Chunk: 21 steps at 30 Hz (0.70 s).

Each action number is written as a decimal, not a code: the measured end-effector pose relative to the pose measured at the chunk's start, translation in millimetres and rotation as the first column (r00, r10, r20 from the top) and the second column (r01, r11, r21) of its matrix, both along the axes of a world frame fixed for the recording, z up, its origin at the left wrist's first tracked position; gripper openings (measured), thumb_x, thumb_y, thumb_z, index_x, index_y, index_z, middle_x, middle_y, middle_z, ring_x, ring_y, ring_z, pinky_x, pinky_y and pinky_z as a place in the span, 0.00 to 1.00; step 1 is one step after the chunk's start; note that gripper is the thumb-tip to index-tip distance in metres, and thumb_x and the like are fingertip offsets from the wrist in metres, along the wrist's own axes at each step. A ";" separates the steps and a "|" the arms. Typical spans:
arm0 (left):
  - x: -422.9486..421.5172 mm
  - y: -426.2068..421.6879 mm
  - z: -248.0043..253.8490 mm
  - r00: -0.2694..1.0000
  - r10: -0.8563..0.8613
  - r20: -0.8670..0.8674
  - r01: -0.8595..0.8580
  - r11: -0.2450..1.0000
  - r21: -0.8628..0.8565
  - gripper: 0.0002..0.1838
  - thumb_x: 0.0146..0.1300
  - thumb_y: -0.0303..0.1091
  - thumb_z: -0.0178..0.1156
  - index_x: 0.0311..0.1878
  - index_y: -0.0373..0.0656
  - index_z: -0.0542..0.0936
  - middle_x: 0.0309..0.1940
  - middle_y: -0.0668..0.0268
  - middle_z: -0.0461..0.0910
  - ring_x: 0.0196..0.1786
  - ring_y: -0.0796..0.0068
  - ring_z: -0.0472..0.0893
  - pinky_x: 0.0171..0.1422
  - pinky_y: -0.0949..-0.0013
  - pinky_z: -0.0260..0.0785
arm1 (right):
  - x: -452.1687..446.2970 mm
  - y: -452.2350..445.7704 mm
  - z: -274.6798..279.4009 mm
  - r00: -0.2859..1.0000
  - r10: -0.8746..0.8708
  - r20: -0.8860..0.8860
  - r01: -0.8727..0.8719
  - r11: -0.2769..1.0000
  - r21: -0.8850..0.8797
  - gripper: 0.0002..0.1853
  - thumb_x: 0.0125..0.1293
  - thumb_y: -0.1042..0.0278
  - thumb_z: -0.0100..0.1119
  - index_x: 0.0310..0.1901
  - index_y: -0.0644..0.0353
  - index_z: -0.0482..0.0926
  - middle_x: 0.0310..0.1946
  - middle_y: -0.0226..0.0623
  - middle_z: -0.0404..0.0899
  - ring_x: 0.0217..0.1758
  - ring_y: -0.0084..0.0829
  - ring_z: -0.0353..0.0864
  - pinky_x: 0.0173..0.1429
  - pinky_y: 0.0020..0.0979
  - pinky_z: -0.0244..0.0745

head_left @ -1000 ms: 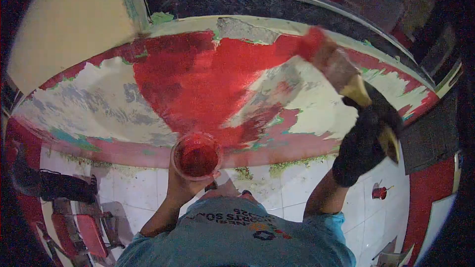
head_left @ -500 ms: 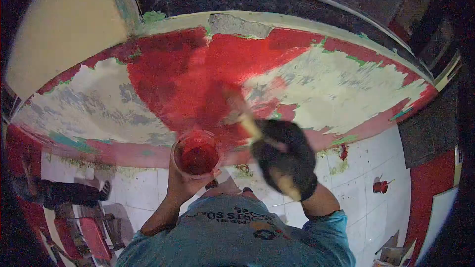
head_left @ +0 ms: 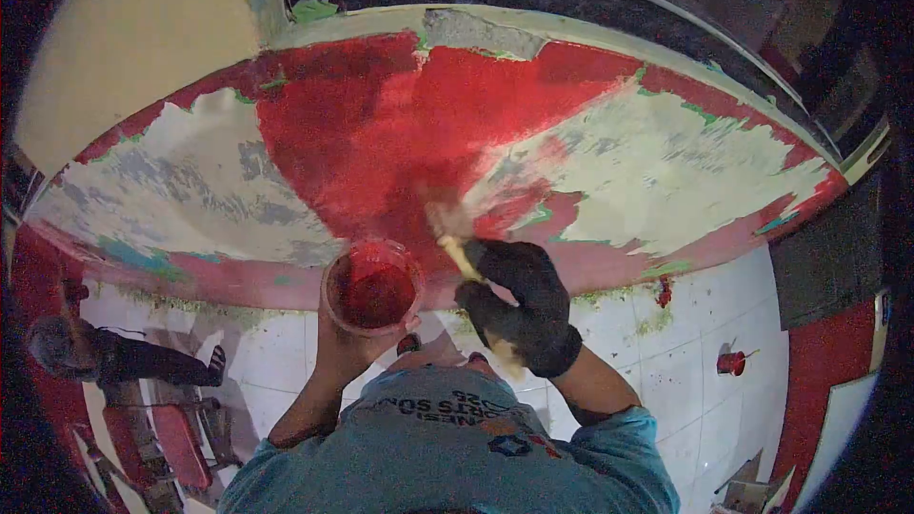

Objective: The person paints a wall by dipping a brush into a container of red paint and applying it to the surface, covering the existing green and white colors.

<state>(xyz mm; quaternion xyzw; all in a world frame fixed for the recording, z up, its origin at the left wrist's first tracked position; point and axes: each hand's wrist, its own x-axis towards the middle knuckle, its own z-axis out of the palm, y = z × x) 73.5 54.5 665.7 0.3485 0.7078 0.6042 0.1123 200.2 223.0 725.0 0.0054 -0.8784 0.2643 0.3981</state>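
My left hand (head_left: 350,350), bare, is wrapped round a clear plastic tub (head_left: 329,297) from below. Red paint (head_left: 376,297) lies inside it. A black glove covers my right hand (head_left: 526,309), whose fingers grip a paintbrush (head_left: 459,255) by its pale handle. The brush's bristles are blurred and are at the wall, up and right of the tub; whether they touch it I cannot tell. Fresh red paint (head_left: 381,124) covers the middle of the wall, between a whitish, grey-streaked patch (head_left: 190,176) on the left and another pale patch (head_left: 657,167) on the right.
A chipped grey spot (head_left: 481,33) breaks the wall's top ledge. At lower left another person (head_left: 133,357) is by a red bench (head_left: 176,443). A small red can (head_left: 731,363) with a stick-like handle stands on the white tiled floor (head_left: 666,390) at right.
My right hand and the paintbrush have moved down and left, closer to the tub. The tub stays in my left hand. The whole view has shifted slightly.
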 end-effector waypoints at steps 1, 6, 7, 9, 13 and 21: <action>0.3 0.4 0.5 0.999 0.014 -0.034 -0.014 1.000 0.017 0.43 0.31 0.31 0.72 0.53 0.38 0.58 0.40 0.63 0.73 0.43 0.72 0.74 0.49 0.68 0.67 | 1.9 1.8 2.2 1.000 0.002 0.001 -0.002 1.000 -0.003 0.17 0.48 0.66 0.61 0.40 0.62 0.74 0.33 0.47 0.75 0.37 0.46 0.73 0.41 0.41 0.66; -2.3 -4.9 -5.1 0.991 -0.067 0.111 0.065 0.998 0.024 0.40 0.33 0.28 0.70 0.52 0.39 0.58 0.35 0.64 0.74 0.36 0.74 0.76 0.44 0.68 0.69 | 29.3 32.5 30.6 0.891 -0.377 -0.254 0.361 0.926 -0.110 0.14 0.58 0.69 0.50 0.45 0.66 0.71 0.43 0.41 0.73 0.44 0.30 0.72 0.49 0.31 0.66; -3.9 -6.2 -6.6 0.996 -0.073 0.060 0.074 0.997 -0.015 0.39 0.34 0.27 0.69 0.51 0.39 0.59 0.33 0.64 0.74 0.34 0.74 0.76 0.42 0.69 0.69 | 28.3 29.2 31.5 0.834 -0.445 -0.327 0.413 0.896 -0.165 0.13 0.54 0.72 0.53 0.42 0.65 0.73 0.42 0.44 0.74 0.44 0.35 0.73 0.49 0.32 0.67; 3.4 -2.1 6.7 1.000 0.006 -0.001 -0.006 0.999 0.049 0.36 0.36 0.27 0.68 0.50 0.39 0.60 0.32 0.64 0.74 0.32 0.75 0.76 0.40 0.69 0.69 | 25.9 17.5 14.6 0.802 -0.540 -0.257 0.441 0.824 -0.355 0.13 0.50 0.74 0.58 0.40 0.63 0.74 0.41 0.46 0.74 0.44 0.41 0.74 0.49 0.34 0.67; -3.2 -11.4 -0.3 0.968 -0.009 0.249 0.012 1.000 -0.010 0.49 0.28 0.33 0.74 0.56 0.39 0.57 0.52 0.60 0.64 0.54 0.67 0.67 0.57 0.64 0.62 | -0.4 0.2 -17.2 0.963 -0.243 -0.114 0.218 0.955 -0.200 0.20 0.45 0.70 0.63 0.43 0.61 0.74 0.40 0.42 0.75 0.44 0.41 0.73 0.49 0.37 0.65; 0.1 -10.0 7.9 0.975 -0.008 0.222 -0.001 0.999 0.040 0.47 0.29 0.28 0.72 0.56 0.40 0.57 0.50 0.60 0.66 0.53 0.67 0.69 0.56 0.65 0.63 | 21.2 21.7 18.8 0.834 -0.522 -0.178 0.438 0.823 -0.362 0.15 0.60 0.65 0.48 0.43 0.69 0.72 0.39 0.40 0.74 0.42 0.30 0.72 0.47 0.30 0.66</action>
